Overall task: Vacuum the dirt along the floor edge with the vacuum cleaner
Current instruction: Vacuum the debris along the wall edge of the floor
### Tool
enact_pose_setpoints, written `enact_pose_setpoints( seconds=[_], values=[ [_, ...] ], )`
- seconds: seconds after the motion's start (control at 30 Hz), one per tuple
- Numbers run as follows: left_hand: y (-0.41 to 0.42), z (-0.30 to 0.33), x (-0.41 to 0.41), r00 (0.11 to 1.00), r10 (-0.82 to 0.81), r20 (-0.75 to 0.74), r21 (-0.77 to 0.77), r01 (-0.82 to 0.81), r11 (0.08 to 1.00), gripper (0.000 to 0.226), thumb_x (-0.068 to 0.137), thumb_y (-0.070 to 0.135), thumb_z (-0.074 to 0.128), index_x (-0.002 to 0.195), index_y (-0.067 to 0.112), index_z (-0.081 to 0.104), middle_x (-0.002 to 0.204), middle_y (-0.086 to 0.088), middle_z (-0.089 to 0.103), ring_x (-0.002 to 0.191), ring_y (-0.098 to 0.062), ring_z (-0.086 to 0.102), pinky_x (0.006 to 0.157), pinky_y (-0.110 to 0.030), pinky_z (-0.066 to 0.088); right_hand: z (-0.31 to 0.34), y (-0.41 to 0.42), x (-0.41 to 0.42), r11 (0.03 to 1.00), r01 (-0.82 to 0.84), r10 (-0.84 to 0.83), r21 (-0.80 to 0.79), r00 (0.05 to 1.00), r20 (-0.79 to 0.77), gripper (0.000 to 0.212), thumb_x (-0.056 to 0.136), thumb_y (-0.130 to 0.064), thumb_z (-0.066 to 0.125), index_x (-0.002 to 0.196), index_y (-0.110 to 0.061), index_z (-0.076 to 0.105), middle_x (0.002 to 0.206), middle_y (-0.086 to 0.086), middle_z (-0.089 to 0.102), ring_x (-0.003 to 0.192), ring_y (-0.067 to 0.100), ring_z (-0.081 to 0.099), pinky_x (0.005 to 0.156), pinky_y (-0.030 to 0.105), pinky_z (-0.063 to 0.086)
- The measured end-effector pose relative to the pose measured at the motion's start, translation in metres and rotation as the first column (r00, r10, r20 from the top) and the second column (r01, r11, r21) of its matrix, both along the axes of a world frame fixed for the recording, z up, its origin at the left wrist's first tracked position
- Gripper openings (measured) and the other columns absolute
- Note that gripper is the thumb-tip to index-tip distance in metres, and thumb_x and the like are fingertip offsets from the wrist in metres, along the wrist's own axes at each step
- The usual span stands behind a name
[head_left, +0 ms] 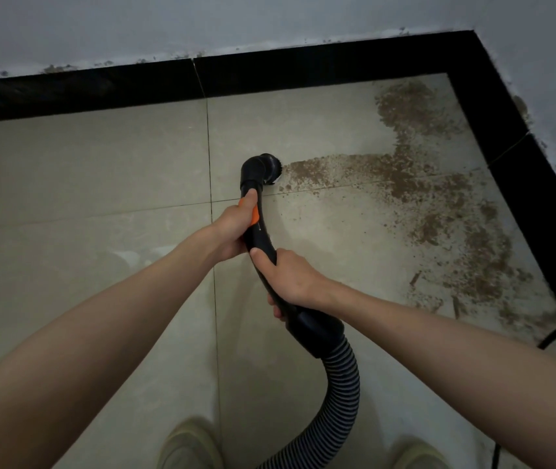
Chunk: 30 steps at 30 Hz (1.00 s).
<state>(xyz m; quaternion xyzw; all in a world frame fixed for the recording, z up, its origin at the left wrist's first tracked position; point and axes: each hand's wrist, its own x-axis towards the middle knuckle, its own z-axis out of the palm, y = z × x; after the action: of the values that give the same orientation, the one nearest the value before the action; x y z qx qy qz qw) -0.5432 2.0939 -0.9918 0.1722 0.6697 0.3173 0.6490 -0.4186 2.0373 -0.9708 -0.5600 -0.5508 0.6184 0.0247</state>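
Counting two hands, both on one black vacuum wand (259, 228). Left hand (232, 228) wrapping the wand just below its orange slider (252, 211), thumb lying up along the tube, grip clamped on the wand. Right hand (290, 279) curling round the wand's lower bend, just above the thick collar, grip clamped on the wand too. Ending in one round brush nozzle (269, 165) at the far tip of the wand, touching the floor (100, 184) right at the near end of the dirt (405, 170). Trailing from the wand's collar toward the bottom edge, one ribbed grey hose (341, 387).

Spreading right of the nozzle, one broad brown patch of dirt: a band running toward the black skirting (513, 147), a clump nearer the corner, and a scatter running down beside the right-hand skirting. Lying beyond the dirt, near the right-hand skirting, one thin black cable (554, 335). Showing below the wand, two pale shoes (190, 445) at the bottom edge, one on each side of the hose. Nothing standing between nozzle and dirt.
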Motion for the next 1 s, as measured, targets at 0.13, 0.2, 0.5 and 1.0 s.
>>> enact_pose_setpoints(
  seconds=[0.13, 0.2, 0.5, 1.0],
  values=[
    [0.006, 0.003, 0.017, 0.999, -0.045, -0.009, 0.007, 0.045, 0.999, 0.044, 0.099, 0.050, 0.037, 0.092, 0.008, 0.048, 0.076, -0.006, 0.052, 0.067, -0.020, 0.053, 0.067, -0.032, 0.049, -0.002, 0.001, 0.009, 0.999, 0.052, -0.052, 0.017, 0.998, 0.026, 0.045, 0.101, -0.052, 0.034, 0.085, -0.011, 0.045, 0.062, 0.008, 0.060, 0.034, 0.014, 0.056, 0.036, 0.022, 0.044],
    [0.008, 0.003, 0.021, 0.999, -0.053, -0.001, 0.012, 0.053, 0.999, 0.043, 0.099, 0.049, 0.037, 0.087, 0.010, 0.048, 0.076, -0.006, 0.052, 0.067, -0.020, 0.052, 0.065, -0.031, 0.049, -0.002, 0.002, 0.011, 0.998, 0.061, -0.062, 0.017, 0.997, 0.040, 0.045, 0.101, -0.052, 0.034, 0.091, -0.009, 0.046, 0.064, 0.009, 0.060, 0.034, 0.014, 0.056, 0.036, 0.022, 0.045],
    [0.015, 0.002, 0.004, 1.000, -0.015, -0.013, 0.008, 0.015, 1.000, 0.044, 0.098, 0.049, 0.039, 0.086, 0.008, 0.049, 0.074, -0.006, 0.052, 0.065, -0.021, 0.052, 0.069, -0.034, 0.049, 0.009, 0.013, -0.003, 1.000, 0.022, -0.022, -0.013, 0.999, 0.037, 0.044, 0.101, -0.051, 0.035, 0.092, -0.009, 0.045, 0.061, 0.008, 0.059, 0.034, 0.016, 0.056, 0.035, 0.022, 0.044],
    [0.036, 0.008, 0.077, 0.999, -0.012, 0.033, -0.028, 0.013, 1.000, 0.047, 0.099, 0.050, 0.036, 0.117, 0.007, 0.046, 0.091, -0.008, 0.055, 0.079, -0.021, 0.056, 0.059, -0.032, 0.047, 0.023, 0.047, 0.080, 0.997, -0.072, 0.075, -0.038, 0.993, 0.096, 0.049, 0.101, -0.052, 0.036, 0.086, -0.007, 0.042, 0.065, 0.015, 0.057, 0.038, 0.021, 0.055, 0.043, 0.029, 0.050]
  ],
)
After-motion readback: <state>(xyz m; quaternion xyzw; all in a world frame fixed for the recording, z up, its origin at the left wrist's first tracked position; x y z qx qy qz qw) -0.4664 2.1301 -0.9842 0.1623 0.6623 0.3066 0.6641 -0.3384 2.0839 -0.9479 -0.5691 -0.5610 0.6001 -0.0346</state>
